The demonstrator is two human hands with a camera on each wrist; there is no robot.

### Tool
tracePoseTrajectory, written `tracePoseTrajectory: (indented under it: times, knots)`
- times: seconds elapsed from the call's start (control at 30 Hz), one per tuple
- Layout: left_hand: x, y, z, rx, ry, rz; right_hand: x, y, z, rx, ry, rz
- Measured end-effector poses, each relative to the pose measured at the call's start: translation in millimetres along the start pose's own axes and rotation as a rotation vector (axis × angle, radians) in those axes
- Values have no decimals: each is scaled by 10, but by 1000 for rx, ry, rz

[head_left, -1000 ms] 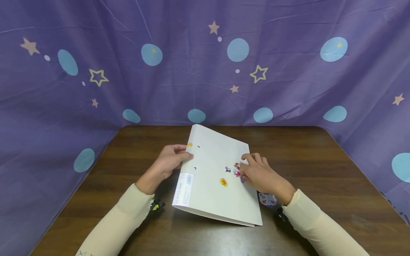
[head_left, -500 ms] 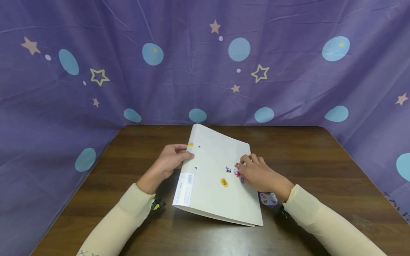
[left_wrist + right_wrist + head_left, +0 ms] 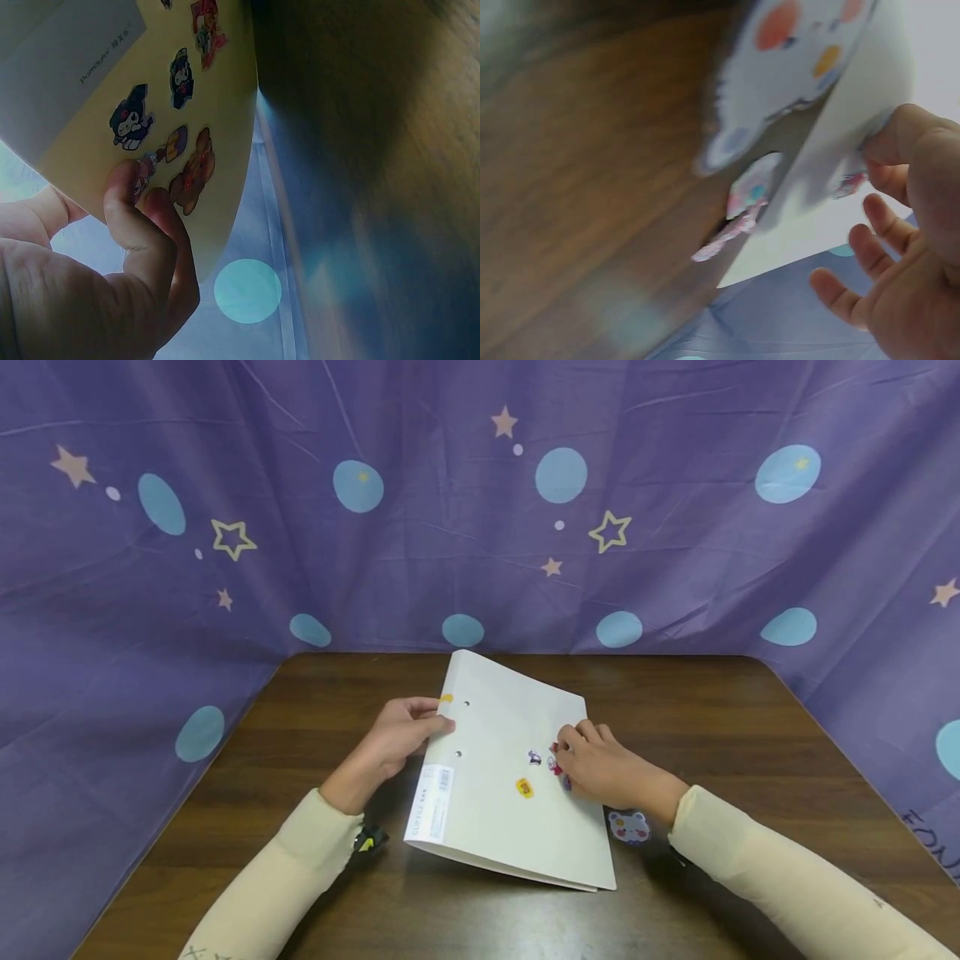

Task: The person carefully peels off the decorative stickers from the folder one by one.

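Observation:
A white clip-file folder [image 3: 502,718] stands tilted on the table, its label strip toward the near left. My left hand [image 3: 393,739] grips its spine edge, thumb on the cover and fingers behind. On the cover are small cartoon stickers: a yellow one [image 3: 524,787], a black-and-white one [image 3: 534,758] and a red-and-white one [image 3: 555,766]. My right hand [image 3: 607,768] has thumb and index finger pinched at a sticker there, mostly hidden by the fingers. The folder's other face carries several more stickers, including a brown bear [image 3: 193,174], in the left wrist view.
A white bear-face sticker [image 3: 629,827] lies on the brown wooden table [image 3: 712,727] by the folder's right edge. Beside it, in the right wrist view, are pinkish pieces [image 3: 750,187]. A purple patterned curtain [image 3: 450,527] hangs behind.
My right hand has shifted slightly left over the stickers, its fingers drawing closer together. The left hand and folder hold nearly the same place.

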State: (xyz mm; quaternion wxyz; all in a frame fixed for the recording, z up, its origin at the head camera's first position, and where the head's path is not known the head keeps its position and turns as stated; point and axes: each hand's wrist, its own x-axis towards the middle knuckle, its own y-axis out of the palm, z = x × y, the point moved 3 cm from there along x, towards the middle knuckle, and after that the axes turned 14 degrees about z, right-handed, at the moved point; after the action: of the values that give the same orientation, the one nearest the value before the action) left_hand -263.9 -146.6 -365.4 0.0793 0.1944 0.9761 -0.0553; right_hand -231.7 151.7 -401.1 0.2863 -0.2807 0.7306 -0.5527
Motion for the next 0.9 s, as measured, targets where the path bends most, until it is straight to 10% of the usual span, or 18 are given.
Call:
tracePoseTrajectory:
  times: [0.9]
  knots:
    - [3,-25,-15,21,0,-19,-243,26,-296,199,34,-62]
